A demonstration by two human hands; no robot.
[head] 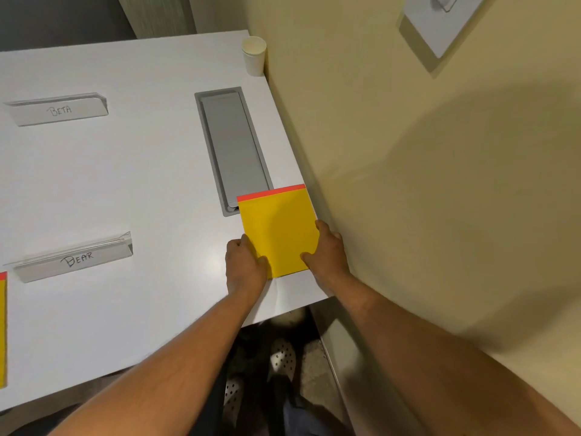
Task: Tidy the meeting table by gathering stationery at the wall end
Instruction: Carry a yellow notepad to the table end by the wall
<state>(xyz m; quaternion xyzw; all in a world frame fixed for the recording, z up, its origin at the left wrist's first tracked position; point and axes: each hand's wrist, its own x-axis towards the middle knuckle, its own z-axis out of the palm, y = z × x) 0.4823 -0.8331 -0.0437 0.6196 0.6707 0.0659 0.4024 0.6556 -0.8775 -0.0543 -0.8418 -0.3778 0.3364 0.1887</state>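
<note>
1. Both forearms reach in from the near edge; below them, past the table's (125,190) lip, the floor and shoes show, blurred.
2. At the grip: the left hand (245,265) clasps the pad's (278,234) near-left corner and the right hand (327,254) its near-right edge, fingers curled over the yellow cover. The pad lies flat, or nearly so, on the table; whether it is lifted a little I cannot tell.
3. Just right of the grip runs the wall (408,184); the pad sits close against that end, its far left corner overlapping the near end of the grey cable hatch (232,146). One pad, then, looks as good as delivered.
4. Well left of the grip, at the frame's edge, a second pad (2,328) with the same red strip lies apart. By my reading it is left to fetch.
5. Left and slightly beyond the grip stands a name card (75,258) reading "DEAR"; farther off, another (59,110) reads "BETA".
6. Far beyond the grip, a paper cup (254,56) stands at the far corner, just beside the wall.
7. White, glossy tabletop; cream wall with a white plate (440,26) mounted high.
</note>
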